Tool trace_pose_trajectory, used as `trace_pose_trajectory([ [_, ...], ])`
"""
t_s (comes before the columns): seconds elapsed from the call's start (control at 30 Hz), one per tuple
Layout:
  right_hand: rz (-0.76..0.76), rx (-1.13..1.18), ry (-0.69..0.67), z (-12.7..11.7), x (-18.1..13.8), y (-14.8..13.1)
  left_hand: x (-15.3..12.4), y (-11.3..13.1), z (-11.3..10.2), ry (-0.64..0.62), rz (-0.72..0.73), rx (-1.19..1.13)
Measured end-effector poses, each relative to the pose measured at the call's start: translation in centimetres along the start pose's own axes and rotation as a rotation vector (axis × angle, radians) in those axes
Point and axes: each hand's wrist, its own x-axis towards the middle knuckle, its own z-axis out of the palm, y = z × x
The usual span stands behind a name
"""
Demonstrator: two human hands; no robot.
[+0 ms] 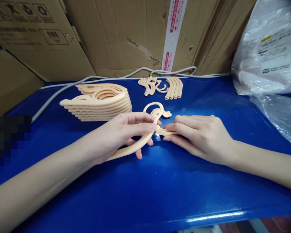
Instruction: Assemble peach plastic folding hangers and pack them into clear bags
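My left hand point(122, 129) is closed around a cream plastic clothes hanger point(138, 145), thumb pressed on top near the joint. The hanger's rounded loop rises beyond my fingers, and its long arm runs back under my palm. From the right, my right hand point(200, 134) pinches a short curved hanger arm point(166, 132), whose end meets the hanger at my left thumb. Whether the two pieces are locked together, I cannot tell. Just behind the loop lies a small cream piece point(168, 114), partly covered by it.
A stack of cream hangers point(99, 111) stands at the left. Farther back lie several hooks point(149, 85) and several curved arms point(174, 88). A grey cable point(87, 78) crosses the blue table point(145, 194) before cardboard boxes point(126, 35). Clear plastic packaging point(264, 68) sits at the right.
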Motion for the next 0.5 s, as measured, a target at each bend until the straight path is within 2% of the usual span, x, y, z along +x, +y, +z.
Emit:
trace_pose_trajectory([
  [0.27,-0.077,-0.062,0.025,-0.31,0.20,-0.41,0.06,0.28,0.28,0.007,0.032,0.052],
  [0.5,-0.078,-0.077,-0.006,-0.21,-0.02,-0.36,0.11,-0.15,0.29,0.017,0.069,0.104],
])
